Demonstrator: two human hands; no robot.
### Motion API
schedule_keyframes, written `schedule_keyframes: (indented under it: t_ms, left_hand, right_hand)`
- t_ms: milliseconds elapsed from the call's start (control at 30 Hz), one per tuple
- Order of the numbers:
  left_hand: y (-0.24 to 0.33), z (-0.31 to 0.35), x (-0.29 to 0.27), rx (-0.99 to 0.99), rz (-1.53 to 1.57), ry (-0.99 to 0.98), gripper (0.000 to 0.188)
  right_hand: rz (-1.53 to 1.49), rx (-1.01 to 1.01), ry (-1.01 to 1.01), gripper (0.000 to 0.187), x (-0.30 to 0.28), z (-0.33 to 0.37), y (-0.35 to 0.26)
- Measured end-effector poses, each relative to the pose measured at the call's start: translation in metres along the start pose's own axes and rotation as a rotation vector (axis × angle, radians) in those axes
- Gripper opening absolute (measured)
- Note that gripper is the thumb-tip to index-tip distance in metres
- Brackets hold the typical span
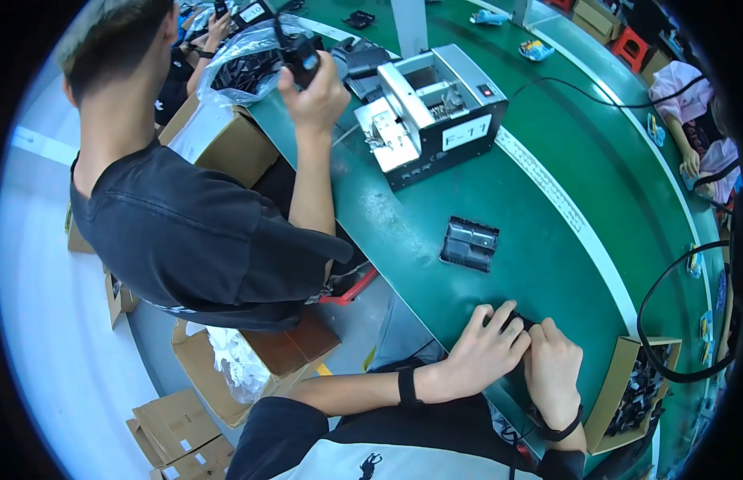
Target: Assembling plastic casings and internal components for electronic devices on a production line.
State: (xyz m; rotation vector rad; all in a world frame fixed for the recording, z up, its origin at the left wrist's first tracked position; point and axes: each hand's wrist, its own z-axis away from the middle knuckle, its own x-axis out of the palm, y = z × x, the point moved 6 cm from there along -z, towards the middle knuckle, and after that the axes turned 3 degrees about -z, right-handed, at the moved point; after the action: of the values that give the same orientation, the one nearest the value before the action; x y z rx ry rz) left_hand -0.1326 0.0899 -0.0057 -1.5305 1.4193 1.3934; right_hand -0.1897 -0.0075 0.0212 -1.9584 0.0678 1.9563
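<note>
Close together at the table's near edge, my left hand (482, 356) and my right hand (552, 370) both have their fingers closed around a small black part (519, 321). Most of that part is covered by my fingers, so its exact kind does not show. Just beyond my left hand, a black plastic casing (470, 244) with hollow compartments lies on the green table (403, 232). An open cardboard box (607, 400) of small black pieces stands to the right of my right hand.
A benchtop machine (435, 120) with a metal frame stands farther back. At left, a co-worker (203, 216) holds up a black handheld radio (298, 60). Cardboard boxes (179, 432) sit on the floor. A black cable (647, 312) loops at the right. Another person (695, 136) is at far right.
</note>
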Motion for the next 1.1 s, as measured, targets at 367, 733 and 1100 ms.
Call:
schedule_keyframes:
  t_ms: [367, 733, 1100]
  left_hand:
    - [-0.032, 0.001, -0.003, -0.043, 0.246, 0.146, 0.044]
    - [-0.083, -0.018, 0.023, -0.059, 0.005, 0.229, 0.043]
    - [-0.118, -0.009, 0.0, -0.279, 0.083, 0.23, 0.044]
  right_hand:
    - [0.28, 0.638, 0.837, 0.035, -0.113, 0.184, 0.117]
    - [0.014, 0.982, 0.186, 0.01, 0.009, 0.336, 0.281]
    - [0.105, 1.109, 0.361, 0.03, 0.007, 0.309, 0.261]
